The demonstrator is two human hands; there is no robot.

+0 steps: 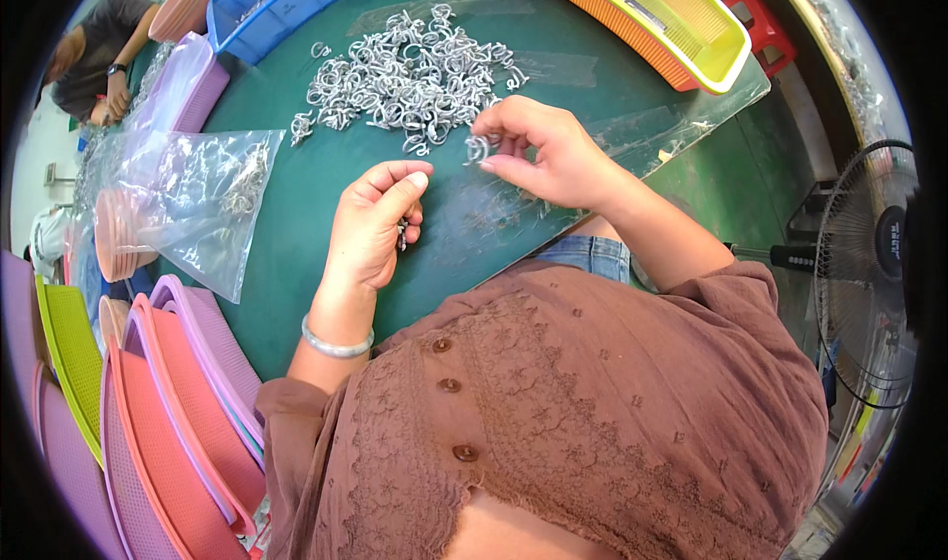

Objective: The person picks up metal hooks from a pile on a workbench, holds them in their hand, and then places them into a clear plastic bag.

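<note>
hands (370, 224) (548, 155) hold metal pieces (478, 149); clear bag (209, 239) contains some.

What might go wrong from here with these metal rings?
The right hand pinches a small cluster of rings, which might slip and get lost among the nearby pile. The left hand has small metal pieces showing at its curled grip; one could drop onto the green table. The pile is jumbled, so rings may snag together.

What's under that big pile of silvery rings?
Green tabletop shows around the pile of silvery rings, and clear plastic lies by its right edge. The rings cover whatever is right beneath the middle, so I can't tell.
</note>
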